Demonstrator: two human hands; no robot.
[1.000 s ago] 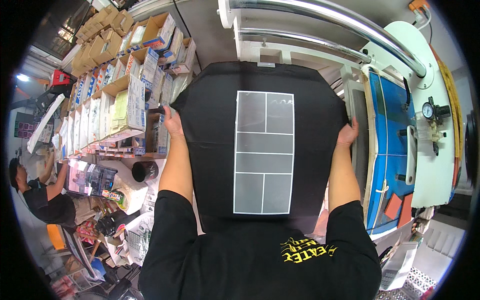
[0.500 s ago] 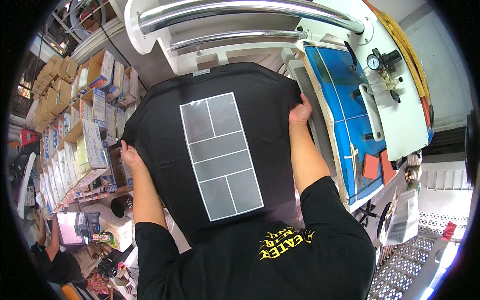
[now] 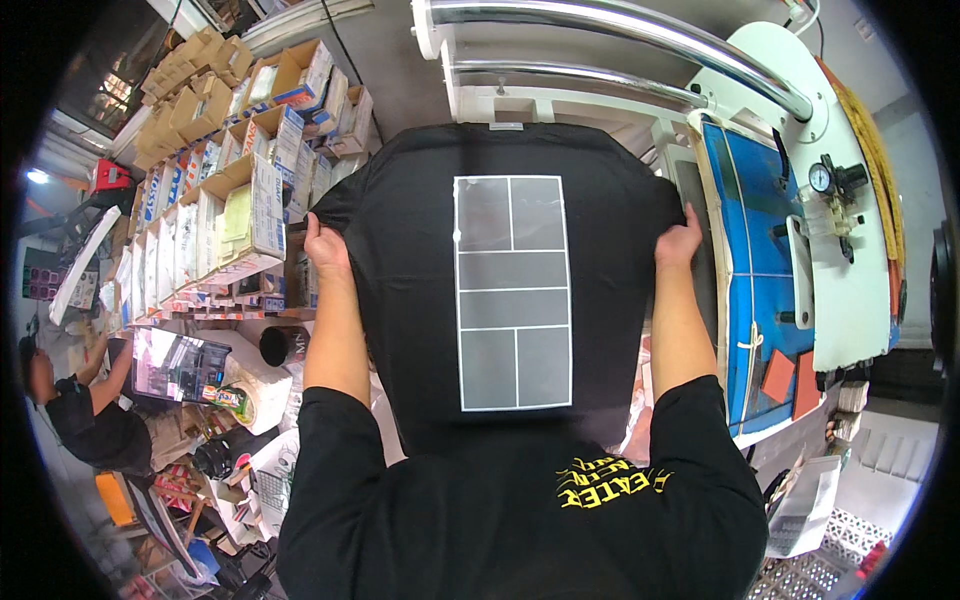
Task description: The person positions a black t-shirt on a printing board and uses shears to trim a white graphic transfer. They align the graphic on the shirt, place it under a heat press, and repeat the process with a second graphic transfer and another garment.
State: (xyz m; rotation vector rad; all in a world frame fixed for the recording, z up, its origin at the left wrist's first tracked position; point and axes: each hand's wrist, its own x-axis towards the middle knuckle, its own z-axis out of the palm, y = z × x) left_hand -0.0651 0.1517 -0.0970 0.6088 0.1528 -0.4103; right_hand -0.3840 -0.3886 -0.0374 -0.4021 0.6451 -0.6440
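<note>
A black T-shirt point(image 3: 400, 270) lies spread before me, its collar end far from me. On its middle is a long grey rectangle with white lines point(image 3: 515, 308), split into several panels; whether it is a print or a laid-on sheet I cannot tell. My left hand point(image 3: 327, 252) grips the shirt's left sleeve, thumb pointing up and fingers tucked beneath the cloth. Opposite it, my right hand point(image 3: 679, 244) holds the right sleeve in the same way. The cloth hides most fingers of both hands.
A white press machine with chrome bars point(image 3: 600, 85) stands beyond the shirt. Right of it are a blue padded platen point(image 3: 750, 300) and a pressure gauge point(image 3: 822, 178). Cardboard boxes of packets point(image 3: 250, 215) fill the left. A co-worker point(image 3: 95, 415) sits at far left.
The view has turned, so the shirt now appears straight and farther right instead of slanted. Both hands keep their hold on the sleeves.
</note>
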